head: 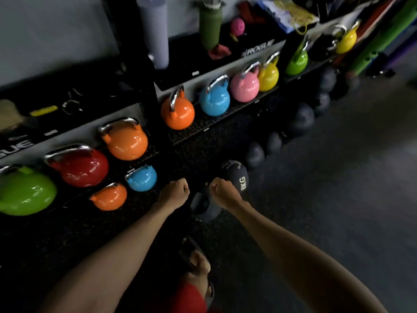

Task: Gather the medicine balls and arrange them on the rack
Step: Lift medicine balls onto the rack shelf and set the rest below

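A dark ball [204, 207] sits low between two curled hands.
The ball is at 5 o'clock from the left hand [174, 191] and 7 o'clock from the right hand [222, 191], equally near. The hands are apart; I cannot tell if they grip it. A second ball [237, 177] at 1 o'clock says "8KG"; the rack [259, 50] says "ROGUE".

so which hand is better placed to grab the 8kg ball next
Right: the right hand is right beside the 8kg ball, while the left hand is farther off, across another dark ball.
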`<control>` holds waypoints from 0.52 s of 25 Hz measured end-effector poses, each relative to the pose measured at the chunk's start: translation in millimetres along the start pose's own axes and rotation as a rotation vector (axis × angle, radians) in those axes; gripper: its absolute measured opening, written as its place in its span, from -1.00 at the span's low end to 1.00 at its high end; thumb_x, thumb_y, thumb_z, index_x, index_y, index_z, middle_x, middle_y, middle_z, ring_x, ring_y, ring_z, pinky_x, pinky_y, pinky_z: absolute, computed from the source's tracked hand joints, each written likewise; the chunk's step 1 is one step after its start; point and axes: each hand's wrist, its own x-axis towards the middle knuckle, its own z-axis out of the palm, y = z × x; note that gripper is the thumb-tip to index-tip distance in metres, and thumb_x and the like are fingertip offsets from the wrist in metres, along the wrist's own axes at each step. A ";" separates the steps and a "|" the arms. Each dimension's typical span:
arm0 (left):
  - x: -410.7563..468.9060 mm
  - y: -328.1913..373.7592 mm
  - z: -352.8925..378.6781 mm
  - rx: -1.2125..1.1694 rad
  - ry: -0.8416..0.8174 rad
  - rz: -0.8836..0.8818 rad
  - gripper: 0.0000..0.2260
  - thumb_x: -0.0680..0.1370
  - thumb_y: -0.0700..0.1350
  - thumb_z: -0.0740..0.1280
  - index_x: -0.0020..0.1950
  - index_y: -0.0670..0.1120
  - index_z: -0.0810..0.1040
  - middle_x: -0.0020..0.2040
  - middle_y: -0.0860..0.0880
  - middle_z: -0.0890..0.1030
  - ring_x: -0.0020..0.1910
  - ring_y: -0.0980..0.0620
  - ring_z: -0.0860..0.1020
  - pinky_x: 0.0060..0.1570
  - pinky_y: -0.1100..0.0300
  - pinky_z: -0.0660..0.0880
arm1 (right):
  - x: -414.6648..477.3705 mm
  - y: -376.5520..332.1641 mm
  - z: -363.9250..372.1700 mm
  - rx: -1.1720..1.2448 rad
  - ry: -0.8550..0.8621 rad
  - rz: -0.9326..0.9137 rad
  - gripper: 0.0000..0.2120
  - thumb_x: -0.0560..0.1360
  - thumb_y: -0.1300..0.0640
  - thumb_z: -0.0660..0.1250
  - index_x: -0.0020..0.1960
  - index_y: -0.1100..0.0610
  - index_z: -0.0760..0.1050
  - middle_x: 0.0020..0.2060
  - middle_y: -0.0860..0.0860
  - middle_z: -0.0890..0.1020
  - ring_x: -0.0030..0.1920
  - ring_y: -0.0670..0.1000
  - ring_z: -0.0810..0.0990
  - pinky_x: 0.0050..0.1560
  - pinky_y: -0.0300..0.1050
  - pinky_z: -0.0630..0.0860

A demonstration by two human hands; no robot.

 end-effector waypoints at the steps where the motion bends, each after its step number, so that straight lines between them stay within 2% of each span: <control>1: 12.2 1.0 11.2 -0.005 -0.036 -0.013 -0.86 0.58 -0.09 0.26 0.06 -0.04 0.59 0.04 -0.13 0.66 0.04 -0.18 0.62 0.03 0.01 0.56 | 9.3 11.6 6.2 -0.005 -0.026 0.040 -0.74 0.63 0.08 0.12 0.07 0.19 0.53 0.00 0.21 0.66 -0.01 0.27 0.63 -0.17 -0.01 0.46; 5: 56.2 0.9 46.0 -0.020 -0.169 -0.058 -0.83 0.59 -0.08 0.25 0.09 -0.06 0.59 0.06 -0.14 0.66 0.06 -0.20 0.62 0.03 0.00 0.56 | 45.0 44.5 29.8 0.024 -0.134 0.162 -0.75 0.61 0.12 0.13 0.10 0.23 0.52 0.05 0.25 0.65 0.04 0.30 0.62 -0.08 0.04 0.54; 8: 88.3 -5.7 72.5 -0.048 -0.234 -0.104 -0.85 0.59 -0.07 0.24 0.06 -0.04 0.58 0.05 -0.12 0.66 0.05 -0.19 0.61 0.02 0.02 0.54 | 74.5 68.4 51.4 0.033 -0.157 0.216 -0.73 0.61 0.15 0.13 0.14 0.26 0.52 0.09 0.29 0.63 0.09 0.33 0.60 -0.09 -0.01 0.45; 11: 121.4 -23.1 111.6 -0.104 -0.308 -0.182 -0.86 0.60 -0.06 0.25 0.07 -0.04 0.57 0.06 -0.11 0.64 0.07 -0.17 0.60 0.05 0.01 0.54 | 105.9 101.7 86.1 0.082 -0.211 0.293 -0.69 0.64 0.15 0.13 0.22 0.28 0.53 0.14 0.26 0.60 0.14 0.30 0.58 0.05 0.02 0.47; 13: 143.3 -40.8 142.7 -0.154 -0.332 -0.236 -0.84 0.61 -0.07 0.26 0.12 -0.07 0.56 0.09 -0.10 0.63 0.10 -0.16 0.59 0.07 0.03 0.52 | 129.8 126.6 112.7 0.158 -0.229 0.380 -0.72 0.63 0.12 0.18 0.11 0.28 0.57 0.07 0.23 0.63 0.10 0.27 0.59 0.08 0.03 0.48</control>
